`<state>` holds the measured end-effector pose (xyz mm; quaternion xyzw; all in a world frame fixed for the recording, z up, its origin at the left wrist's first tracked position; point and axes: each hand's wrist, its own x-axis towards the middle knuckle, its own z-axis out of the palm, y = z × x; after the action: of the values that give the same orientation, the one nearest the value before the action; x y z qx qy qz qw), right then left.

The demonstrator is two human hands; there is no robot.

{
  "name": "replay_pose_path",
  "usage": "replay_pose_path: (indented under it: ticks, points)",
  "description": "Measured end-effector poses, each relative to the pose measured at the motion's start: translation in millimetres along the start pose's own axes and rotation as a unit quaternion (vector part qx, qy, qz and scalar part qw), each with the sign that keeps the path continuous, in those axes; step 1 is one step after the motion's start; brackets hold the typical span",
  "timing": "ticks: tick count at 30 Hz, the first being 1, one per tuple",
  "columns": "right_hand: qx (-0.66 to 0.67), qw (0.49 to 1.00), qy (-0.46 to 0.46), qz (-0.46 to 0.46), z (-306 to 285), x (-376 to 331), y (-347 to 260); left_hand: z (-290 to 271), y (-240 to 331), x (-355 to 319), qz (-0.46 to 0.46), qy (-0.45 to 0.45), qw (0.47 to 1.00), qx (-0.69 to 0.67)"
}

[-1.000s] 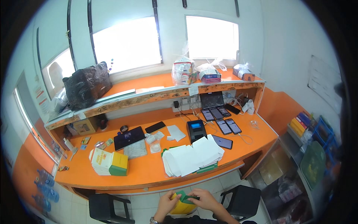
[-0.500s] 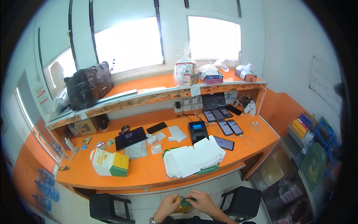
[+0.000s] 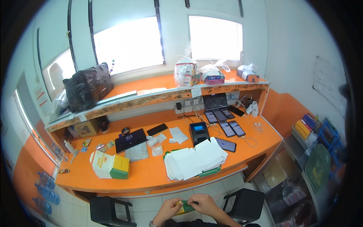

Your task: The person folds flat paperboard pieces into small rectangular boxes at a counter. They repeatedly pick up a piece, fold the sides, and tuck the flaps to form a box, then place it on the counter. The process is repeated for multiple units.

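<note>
Low in the view, in front of the desk, a yellow-and-green cardboard box (image 3: pixel 184 207) is between my hands. My left hand (image 3: pixel 169 208) grips its yellow side, thumb and fingers pressed together. On the green part, the fingers of my right hand (image 3: pixel 204 204) pinch the edge. My fingers cover much of the box, so its full shape is hidden. On the desk at left lies a stack of folded cartons (image 3: pixel 109 165) in white, yellow and green. Nearer my hands, a pile of white-backed card sheets (image 3: pixel 194 160) with green edges rests on the desk.
The orange desk (image 3: pixel 147 181) carries a dark tablet (image 3: pixel 131 140), a black receipt printer (image 3: pixel 199 134) and several phones (image 3: pixel 227 129). Black stools stand at left (image 3: pixel 109 210) and right (image 3: pixel 245 206). Bagged goods (image 3: pixel 186 73) sit on the upper shelf.
The box has tilted between my hands, and more of its green side shows. Both hands stay at nearly the same place. The whole view has shifted slightly.
</note>
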<state>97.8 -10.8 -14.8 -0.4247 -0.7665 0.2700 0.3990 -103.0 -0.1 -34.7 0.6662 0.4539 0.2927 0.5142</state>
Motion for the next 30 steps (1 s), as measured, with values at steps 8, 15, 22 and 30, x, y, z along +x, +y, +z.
replay_pose_path:
  ticks: [8,15,22,30]
  points:
    - [0.062,0.997,-0.023,0.041,-1,-5,1,-2,8,0,-0.028,-0.063,0.998,-0.005]
    - [-0.019,0.999,-0.024,0.024,-1,-6,1,5,-2,6,0.017,-0.103,0.994,-0.033]
    - [-0.026,0.998,-0.036,0.036,-1,-7,5,0,1,4,-0.011,-0.11,0.994,-0.014]
    - [-0.007,1.0,-0.017,0.025,3,-2,0,-6,5,1,0.032,-0.095,0.994,-0.032]
